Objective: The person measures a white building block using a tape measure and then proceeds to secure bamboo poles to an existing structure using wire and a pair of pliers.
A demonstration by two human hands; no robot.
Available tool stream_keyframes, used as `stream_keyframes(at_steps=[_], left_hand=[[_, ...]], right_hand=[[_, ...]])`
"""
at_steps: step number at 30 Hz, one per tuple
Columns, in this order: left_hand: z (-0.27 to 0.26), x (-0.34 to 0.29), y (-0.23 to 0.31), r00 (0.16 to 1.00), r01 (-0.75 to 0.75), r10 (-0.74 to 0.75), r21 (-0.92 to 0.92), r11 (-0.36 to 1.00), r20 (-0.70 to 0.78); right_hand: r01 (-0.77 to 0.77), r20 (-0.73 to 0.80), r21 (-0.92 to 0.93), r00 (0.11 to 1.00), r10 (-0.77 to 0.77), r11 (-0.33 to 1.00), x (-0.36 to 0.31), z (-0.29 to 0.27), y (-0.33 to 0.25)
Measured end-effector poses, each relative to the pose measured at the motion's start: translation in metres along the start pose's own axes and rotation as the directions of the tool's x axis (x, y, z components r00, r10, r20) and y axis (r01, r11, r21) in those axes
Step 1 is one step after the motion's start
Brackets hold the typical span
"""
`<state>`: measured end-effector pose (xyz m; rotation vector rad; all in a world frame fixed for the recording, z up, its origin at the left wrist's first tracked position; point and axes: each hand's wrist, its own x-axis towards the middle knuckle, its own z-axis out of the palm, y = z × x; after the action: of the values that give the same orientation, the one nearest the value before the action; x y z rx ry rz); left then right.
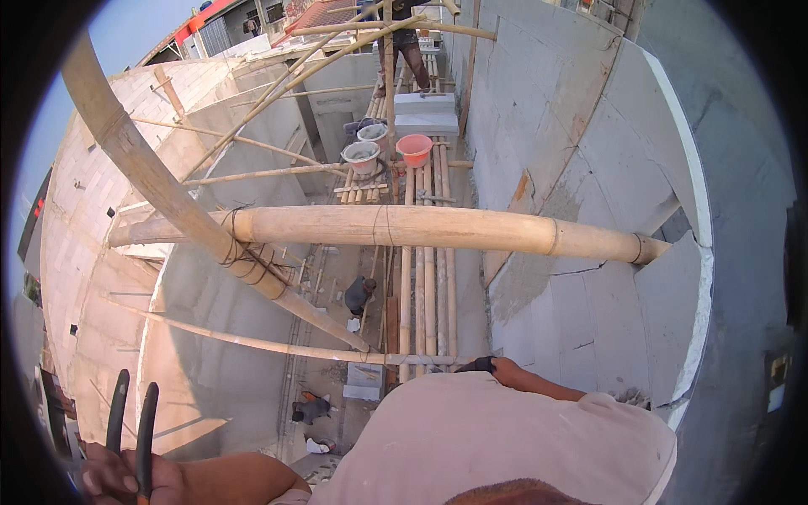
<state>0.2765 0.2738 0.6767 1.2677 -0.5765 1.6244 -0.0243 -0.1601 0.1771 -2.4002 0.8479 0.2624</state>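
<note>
My left hand (126, 480) is closed around a pliers-like tool (145, 429). Its two black handles stick up, slightly apart; the jaws are hidden. My right hand (509, 372) reaches across in front of my pale shirt and meets a small black thing (480, 364) I cannot make out. Its fingertips are hidden, close to the right end of a thin bamboo pole (320, 350). Farther ahead, a thick bamboo pole (454, 229) runs across to the right wall. A slanting bamboo pole (181, 198) crosses it on the left, bound with dark wire (240, 244).
Bamboo planking (427, 286) runs ahead between a grey block wall (581, 126) and the left wall (223, 379). A red tub (413, 150), pale buckets (362, 156) and stacked blocks (425, 114) stand on scaffolding. One co-worker (408, 55) stands ahead; two (359, 292) are far below.
</note>
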Motion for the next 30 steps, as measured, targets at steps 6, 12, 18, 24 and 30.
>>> stream_keyframes(at_steps=[6, 12, 18, 24, 30], left_hand=[[0.043, -0.147, -0.021, 0.298, 0.954, -0.740, -0.159, 0.255, 0.603], [0.021, -0.205, -0.040, -0.086, 0.996, -0.769, 0.073, -0.052, 0.633], [0.018, -0.241, -0.045, -0.187, 0.981, -0.721, 0.163, -0.104, 0.667], [0.011, -0.257, -0.040, -0.239, 0.971, -0.698, 0.167, -0.170, 0.675], [-0.009, -0.257, -0.033, -0.286, 0.957, -0.730, 0.218, -0.190, 0.620]], right_hand=[[-0.276, -0.020, -0.210, 0.960, 0.278, 0.938, -0.032, -0.029, -0.031], [-0.352, 0.440, -0.123, 0.819, 0.369, 0.928, -0.040, -0.101, -0.073], [-0.028, 0.295, 0.582, 0.939, -0.179, 0.812, -0.086, -0.331, -0.228], [0.417, -0.525, 0.415, 0.835, -0.161, 0.808, -0.071, -0.440, -0.277], [0.371, -0.643, 0.354, 0.763, -0.065, 0.858, -0.016, -0.528, -0.283]])
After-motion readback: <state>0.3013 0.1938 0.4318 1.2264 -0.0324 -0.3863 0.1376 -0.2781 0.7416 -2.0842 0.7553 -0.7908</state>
